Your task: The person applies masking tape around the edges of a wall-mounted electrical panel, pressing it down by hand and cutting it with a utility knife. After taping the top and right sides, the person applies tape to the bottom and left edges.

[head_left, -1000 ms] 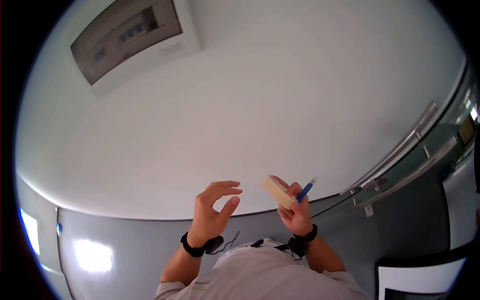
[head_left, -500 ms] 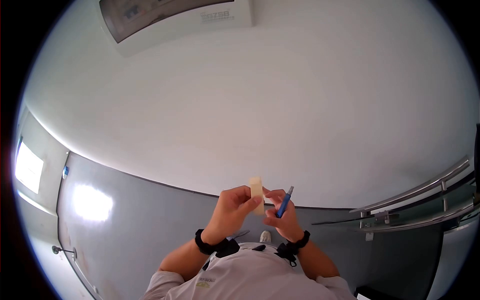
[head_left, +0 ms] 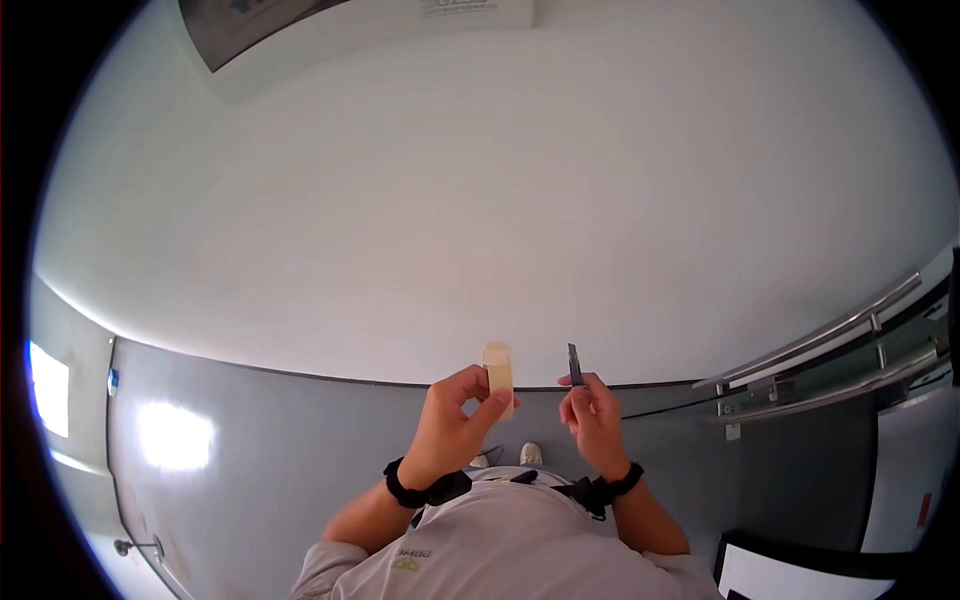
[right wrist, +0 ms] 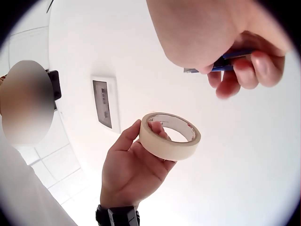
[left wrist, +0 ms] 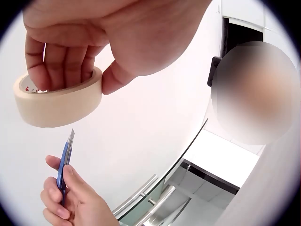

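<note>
My left hand (head_left: 455,425) holds a roll of cream masking tape (head_left: 499,385), its fingers through the ring and the thumb on the outer face. In the left wrist view the roll (left wrist: 59,107) shows red print inside its core. My right hand (head_left: 597,425) grips a blue utility knife (head_left: 574,366) with its blade out and pointing up. Seen from the left wrist, the knife (left wrist: 65,162) stands just below the tape, apart from it. The right wrist view has the fingers partly covering the knife (right wrist: 221,66).
A white wall (head_left: 480,200) fills the space ahead, with a breaker panel (head_left: 270,30) mounted high on it. Metal rails (head_left: 830,350) with glass run along the right. Below lies a grey floor (head_left: 290,450), where the person's shoes (head_left: 531,453) show.
The tape has passed from the right hand to the left. The right hand has drawn away to the right, and its knife now stands upright with the blade showing.
</note>
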The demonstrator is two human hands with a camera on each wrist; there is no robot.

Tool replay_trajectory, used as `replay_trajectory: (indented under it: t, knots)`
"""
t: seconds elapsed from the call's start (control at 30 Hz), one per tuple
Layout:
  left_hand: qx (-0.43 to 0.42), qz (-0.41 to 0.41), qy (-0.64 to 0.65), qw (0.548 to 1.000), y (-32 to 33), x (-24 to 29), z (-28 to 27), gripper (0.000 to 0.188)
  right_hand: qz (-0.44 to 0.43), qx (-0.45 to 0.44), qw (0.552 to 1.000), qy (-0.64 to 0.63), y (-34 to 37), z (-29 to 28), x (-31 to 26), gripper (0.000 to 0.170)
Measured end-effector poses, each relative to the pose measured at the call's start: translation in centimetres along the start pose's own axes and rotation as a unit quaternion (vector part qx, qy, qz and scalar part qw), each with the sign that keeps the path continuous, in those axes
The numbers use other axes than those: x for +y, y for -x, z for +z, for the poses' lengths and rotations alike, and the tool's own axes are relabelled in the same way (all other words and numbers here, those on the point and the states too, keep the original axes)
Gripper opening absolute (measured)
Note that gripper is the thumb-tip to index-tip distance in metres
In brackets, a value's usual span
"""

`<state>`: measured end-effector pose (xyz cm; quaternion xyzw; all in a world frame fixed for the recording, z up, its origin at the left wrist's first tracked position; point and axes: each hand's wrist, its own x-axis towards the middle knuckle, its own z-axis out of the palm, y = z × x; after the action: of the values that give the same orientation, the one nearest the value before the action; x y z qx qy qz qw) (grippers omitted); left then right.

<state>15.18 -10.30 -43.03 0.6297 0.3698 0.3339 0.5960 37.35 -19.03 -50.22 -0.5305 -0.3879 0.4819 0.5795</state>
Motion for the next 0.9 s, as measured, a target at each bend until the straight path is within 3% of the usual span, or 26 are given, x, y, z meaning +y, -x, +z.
replay_trajectory:
  t: [0.13,0.3,0.4,0.5,0.57,0.63,0.7,0.77,0.9]
  knots:
    - [-0.01,0.0,0.013,1.0,0.0,-1.4,-1.1,0.017,-0.013,0.004,1.0,0.008,0.1,-0.3,1.5,0.025]
    - [-0.016,-0.011,0.045,0.999,0.0,-2.4,-1.8,0.018,-0.101,0.023,0.984,0.146,0.4,1.4,0.9,0.03]
    - [-0.033,-0.004,0.054,0.998,0.1,-3.0,-2.3,0.018,-0.122,0.014,0.98,0.159,-0.2,1.9,0.2,0.028]
    - [-0.074,0.023,0.031,0.996,0.1,-3.0,-3.0,0.017,-0.112,-0.05,0.955,0.271,-0.9,1.8,-4.4,0.025]
    - [-0.09,0.03,0.025,0.995,0.4,-2.3,-3.8,0.016,-0.095,-0.015,0.962,0.254,-1.3,3.9,-7.9,0.023]
    - [-0.109,0.036,0.016,0.993,0.7,-2.2,-4.3,0.015,-0.104,-0.068,0.946,0.298,-2.1,5.2,-10.5,0.029]
    - [-0.109,0.055,0.012,0.992,0.8,-2.3,-4.4,0.014,-0.097,-0.069,0.948,0.295,-2.7,6.4,-11.7,0.036]
    - [-0.113,0.063,0.006,0.992,0.9,-2.2,-4.4,0.013,-0.131,-0.133,0.929,0.32,-3.3,7.0,-12.2,0.037]
    - [-0.108,0.073,-0.043,0.99,1.2,-2.9,-4.9,0.014,-0.086,-0.142,0.92,0.354,-3.8,8.2,-12.9,0.033]
